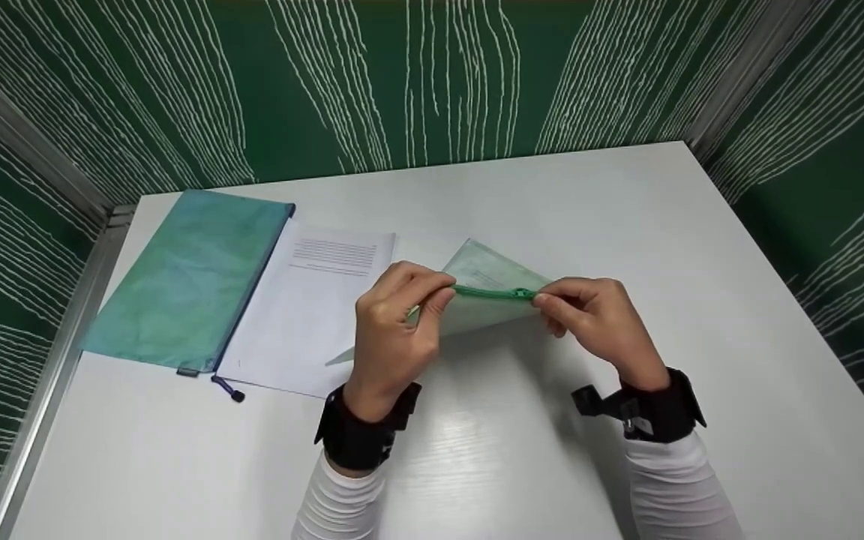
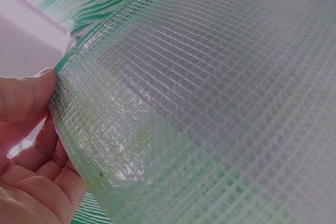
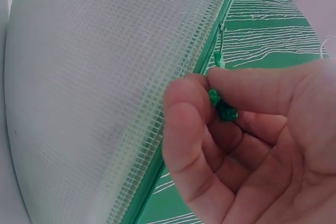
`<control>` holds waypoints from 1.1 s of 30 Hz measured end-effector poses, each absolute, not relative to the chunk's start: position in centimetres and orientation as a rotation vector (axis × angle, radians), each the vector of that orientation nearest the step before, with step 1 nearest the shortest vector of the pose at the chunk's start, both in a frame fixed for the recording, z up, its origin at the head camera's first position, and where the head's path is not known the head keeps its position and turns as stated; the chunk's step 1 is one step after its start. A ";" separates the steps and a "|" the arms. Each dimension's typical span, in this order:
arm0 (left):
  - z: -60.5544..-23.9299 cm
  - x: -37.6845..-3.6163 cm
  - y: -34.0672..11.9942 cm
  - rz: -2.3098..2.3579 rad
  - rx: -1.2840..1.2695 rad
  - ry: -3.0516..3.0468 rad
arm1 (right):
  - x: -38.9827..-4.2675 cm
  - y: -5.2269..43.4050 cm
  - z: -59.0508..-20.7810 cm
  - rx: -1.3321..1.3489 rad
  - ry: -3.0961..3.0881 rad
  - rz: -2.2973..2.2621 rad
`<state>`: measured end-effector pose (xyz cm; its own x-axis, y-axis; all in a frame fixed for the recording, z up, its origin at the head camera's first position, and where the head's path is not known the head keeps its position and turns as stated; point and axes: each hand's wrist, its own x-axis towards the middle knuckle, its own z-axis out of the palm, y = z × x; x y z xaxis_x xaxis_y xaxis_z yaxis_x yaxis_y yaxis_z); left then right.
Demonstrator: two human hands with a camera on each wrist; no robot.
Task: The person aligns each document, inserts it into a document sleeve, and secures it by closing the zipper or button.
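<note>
A clear mesh zipper pouch with a green zipper is held up off the table between both hands. At the zipper's left part, my left hand pinches the pouch edge between thumb and fingers; the left wrist view shows the mesh close up beside the thumb. On the right, my right hand pinches the zipper pull by its cord, near the slider. A green knotted cord end pokes out from between its thumb and fingers. The pouch's contents, if any, cannot be made out.
Left on the white table lies a blue-green zipper pouch with a dark zipper and a dangling pull. Beside it is a printed white sheet, partly behind my left hand. Green walls with white lines enclose the table.
</note>
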<state>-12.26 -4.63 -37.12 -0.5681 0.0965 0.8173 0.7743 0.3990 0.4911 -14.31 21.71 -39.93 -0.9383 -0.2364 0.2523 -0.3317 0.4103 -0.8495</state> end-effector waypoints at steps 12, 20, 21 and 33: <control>-37.0 -12.2 -4.9 -1.211 -0.702 -1.892 | -14.9 22.4 -40.0 0.388 -2.628 1.609; -36.8 -12.1 -5.0 -1.216 -0.691 -1.909 | -15.1 22.9 -40.1 0.339 -2.652 1.620; -36.9 -12.1 -5.0 -1.216 -0.689 -1.909 | -15.0 22.9 -40.1 0.344 -2.652 1.613; -36.8 -12.2 -5.0 -1.197 -0.666 -1.890 | -15.5 23.0 -40.6 0.265 -2.684 1.567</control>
